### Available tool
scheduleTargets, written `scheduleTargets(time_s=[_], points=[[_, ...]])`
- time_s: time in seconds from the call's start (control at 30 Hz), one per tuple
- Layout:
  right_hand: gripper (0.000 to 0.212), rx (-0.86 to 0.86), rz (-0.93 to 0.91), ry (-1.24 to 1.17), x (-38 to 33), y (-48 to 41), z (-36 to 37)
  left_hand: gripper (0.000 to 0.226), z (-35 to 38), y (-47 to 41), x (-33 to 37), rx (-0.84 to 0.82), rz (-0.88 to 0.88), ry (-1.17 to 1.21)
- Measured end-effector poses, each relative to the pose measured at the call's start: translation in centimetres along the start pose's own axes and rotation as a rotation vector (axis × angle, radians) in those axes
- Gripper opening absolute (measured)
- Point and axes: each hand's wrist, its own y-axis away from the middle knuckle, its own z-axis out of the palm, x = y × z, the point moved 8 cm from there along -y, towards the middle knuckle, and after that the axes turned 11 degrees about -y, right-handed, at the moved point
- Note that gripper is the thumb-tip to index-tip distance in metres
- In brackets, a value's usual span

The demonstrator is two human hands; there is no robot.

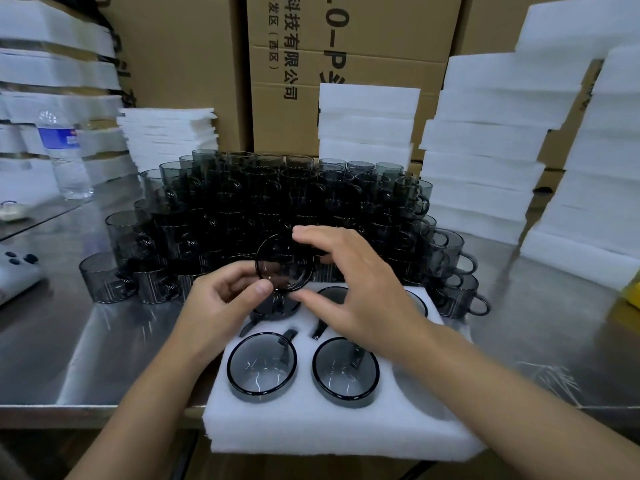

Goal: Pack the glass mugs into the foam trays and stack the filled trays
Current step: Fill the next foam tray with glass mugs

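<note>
Your left grip [225, 299] pinches the near-left edge of the held mug [284, 268] between thumb and curled fingers, and your right grip [353, 285] arches over the same rim, fingers spread across the far side and thumb at the near edge, so both have hold of the glass. The mug is tilted, mouth toward you, above the back-left pocket of the foam tray [311, 427]; you cannot tell whether its base has entered the pocket yet. In the tray's front row, the front-left mug [262, 363] and the front-middle mug [345, 368] sit upright in their pockets. The front-right pocket lies mostly under your right forearm and looks unfilled. Dark glass shows in the back-middle pocket and a rim at the back-right, though your right grip covers much of both. By that count the tray is roughly half packed, and it is not yet stacked. Plenty remains: the mug pile [263, 202] stands several tiers high on the counter [69, 341] just behind the tray. The foam stacks [485, 161] wait to the right, in front of cardboard boxes [346, 46].
</note>
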Motion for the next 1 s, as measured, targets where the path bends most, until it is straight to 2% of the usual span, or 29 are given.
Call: scheduleTargets(time_s=[0.33, 0.5, 0.7, 0.97, 1.0], points=[[0.055, 0.020, 0.015, 0.074, 0.4, 0.0, -0.1, 0.040, -0.1, 0.0, -0.8, -0.028, -0.037, 0.018], [0.062, 0.039, 0.118, 0.067, 1.1, -0.1, -0.3, 0.048, 0.2, 0.0, -0.5, -0.088, -0.003, -0.040], [0.073, -0.012, 0.223, 0.035, 1.7, -0.1, 0.0, 0.053, -0.1, 0.1, -1.1, -0.066, -0.037, -0.105], [0.067, -0.075, 0.261, -0.099, 2.1, 0.0, 0.2, 0.010, 0.1, 0.1, -0.5, -0.035, -0.050, -0.120], [0.064, -0.065, 0.273, -0.119, 2.2, 0.0, 0.1, 0.018, 0.0, 0.1, -0.8, -0.010, -0.064, -0.113]])
